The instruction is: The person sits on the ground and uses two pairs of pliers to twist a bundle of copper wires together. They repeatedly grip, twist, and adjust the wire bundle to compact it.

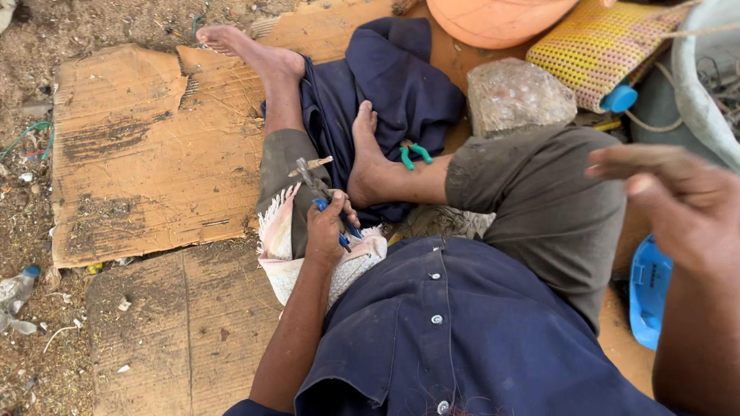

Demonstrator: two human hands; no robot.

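The blue-handled metal pliers (pixel 327 199) sit in the left hand (pixel 327 225), low on the person's left thigh, just above a fringed white cloth (pixel 289 262) that lies over the leg. The left hand is curled tight around the blue grips, and the grey jaws point up and away from the body; a short pale stick-like piece (pixel 314 164) lies at their tip, though whether the jaws bite on it cannot be told. The right hand (pixel 678 204) hangs in the air over the right knee, near the camera and blurred — fingers loosely spread, palm down, holding nothing.

The person sits cross-legged in grey trousers and a dark blue buttoned shirt, bare feet out on a dark blue cloth (pixel 389 85). Beside the nearer foot, on that cloth, lies a second small pair of pliers with green handles (pixel 412 152). Just beyond the right knee stands a rough grey stone block (pixel 518 96); behind it are a yellow woven plastic basket (pixel 597 46) and an orange rounded plastic vessel (pixel 493 19). A blue plastic piece (pixel 647 289) lies on the ground under the right forearm. Flattened brown cardboard sheets (pixel 146 154) cover the dirt — litter lies scattered past their left edge.
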